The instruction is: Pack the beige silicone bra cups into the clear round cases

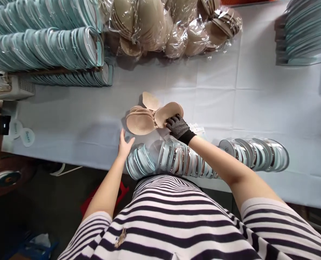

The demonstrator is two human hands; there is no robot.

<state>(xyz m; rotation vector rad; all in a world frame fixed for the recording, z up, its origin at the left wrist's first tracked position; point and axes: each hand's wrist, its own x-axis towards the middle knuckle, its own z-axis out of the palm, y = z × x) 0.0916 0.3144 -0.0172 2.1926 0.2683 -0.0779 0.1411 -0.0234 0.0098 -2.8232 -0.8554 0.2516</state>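
A small stack of beige stick-on bras [140, 123] lies on the white table, their paired cups joined at the middle by small clasps. One more beige cup [150, 101] sticks out behind the stack. My right hand [177, 126], in a black fingerless mesh glove, has its fingers bent over the lower edge of the top right cup [168, 111]; the thumb is mostly hidden. My left hand [125, 143] is bare and open, thumb and fingers apart, just short of the left cups and holding nothing.
Round clear cases [180, 159] stand in a row along the near edge. Long rows of similar cases [41, 48] fill the back left, with more cases [309, 34] at the back right. Bagged beige cups [160, 27] lie at the back. Two round labels [27, 137] are at the left.
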